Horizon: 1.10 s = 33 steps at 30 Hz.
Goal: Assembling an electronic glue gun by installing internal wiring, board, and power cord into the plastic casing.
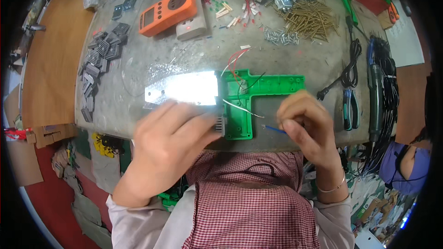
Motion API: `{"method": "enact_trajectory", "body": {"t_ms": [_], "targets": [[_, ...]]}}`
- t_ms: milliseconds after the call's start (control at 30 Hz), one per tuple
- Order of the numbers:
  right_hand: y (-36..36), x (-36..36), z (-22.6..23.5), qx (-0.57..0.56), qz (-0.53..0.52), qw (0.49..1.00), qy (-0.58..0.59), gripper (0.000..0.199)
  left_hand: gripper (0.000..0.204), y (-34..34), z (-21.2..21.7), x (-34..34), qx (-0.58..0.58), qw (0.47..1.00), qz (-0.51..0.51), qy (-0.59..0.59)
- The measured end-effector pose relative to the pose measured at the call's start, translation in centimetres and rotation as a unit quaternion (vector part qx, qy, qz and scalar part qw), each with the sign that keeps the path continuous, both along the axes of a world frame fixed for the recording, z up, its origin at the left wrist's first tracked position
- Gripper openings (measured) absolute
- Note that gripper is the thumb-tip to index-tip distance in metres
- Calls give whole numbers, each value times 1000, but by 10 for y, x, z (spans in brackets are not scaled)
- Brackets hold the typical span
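A green T-shaped plastic housing (247, 134) lies at the front of the bench, with red, black and white wires coming out of it. Against its left side rests a shiny metal plate (184, 88), glaring with light. My left hand (173, 140) is smeared by motion; its fingers reach to a small grey finned heat sink (219, 126) at the housing's left edge, and their grip is unclear. My right hand (308, 127) pinches a thin blue wire (275, 129) right of the housing. Its tip is close to the loose end of a white wire (244, 109).
Grey heat sinks (99, 53) are heaped at the left. An orange multimeter (168, 12) leans on a white power strip (192, 28). Brass screws (311, 20) and small silver screws (280, 36) lie at the back. Pliers (350, 110), a screwdriver (374, 97) and black cables (387, 80) line the right.
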State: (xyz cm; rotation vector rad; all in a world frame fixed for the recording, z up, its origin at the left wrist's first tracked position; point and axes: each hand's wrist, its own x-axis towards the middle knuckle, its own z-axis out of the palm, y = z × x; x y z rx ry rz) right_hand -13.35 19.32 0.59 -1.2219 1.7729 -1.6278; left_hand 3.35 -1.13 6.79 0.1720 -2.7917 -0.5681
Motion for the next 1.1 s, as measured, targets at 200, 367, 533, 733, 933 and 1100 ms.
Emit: {"method": "enact_trajectory", "body": {"t_ms": [200,367,533,733,933,1100], "targets": [[-15,11,10,101,-50,964,-241,6,22,3,-50,-48,34,983,-104,146],[-21,7,2,99,-30,962,-253,10,17,3,-54,-47,136,980,-62,128],[-31,10,8,84,-46,954,-283,11,14,7,-54,-48,193,972,-26,129],[-34,10,14,119,-54,968,-216,9,16,7,-52,-46,175,976,-29,126],[-36,0,18,160,-29,970,-179,9,19,4,-53,-47,211,964,-55,153],[-40,-16,21,203,49,935,-287,12,19,-1,-58,-50,136,966,-103,192]]}}
